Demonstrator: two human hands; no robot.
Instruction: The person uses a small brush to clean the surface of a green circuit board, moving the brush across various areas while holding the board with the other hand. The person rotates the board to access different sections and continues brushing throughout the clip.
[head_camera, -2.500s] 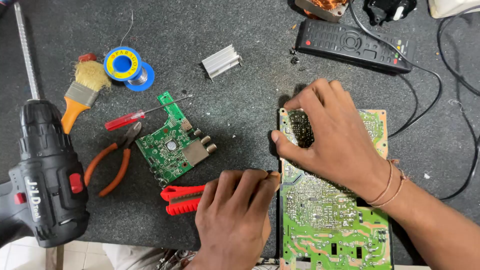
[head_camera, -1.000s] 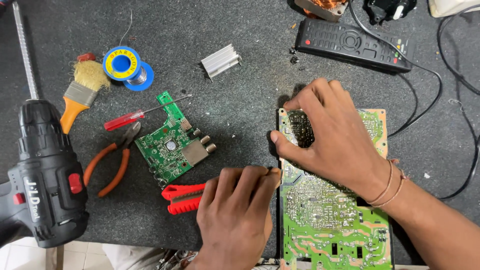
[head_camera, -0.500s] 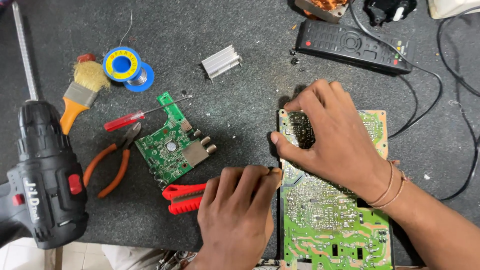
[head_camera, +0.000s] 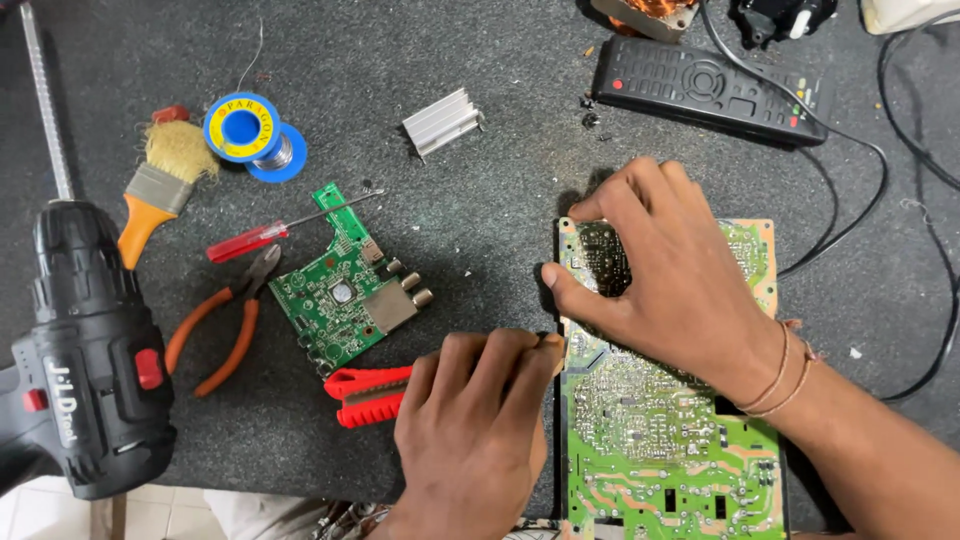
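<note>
while spread flat on the large green circuit board (head_camera: 665, 440), right hand (head_camera: 665, 275) pinning it; left hand (head_camera: 470, 420) curled, fingertips at its edge

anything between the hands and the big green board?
Nothing visible. The right hand lies flat on the large circuit board, and the left hand touches its left edge. The red-handled tool lies beside the left hand, off the board.
</note>
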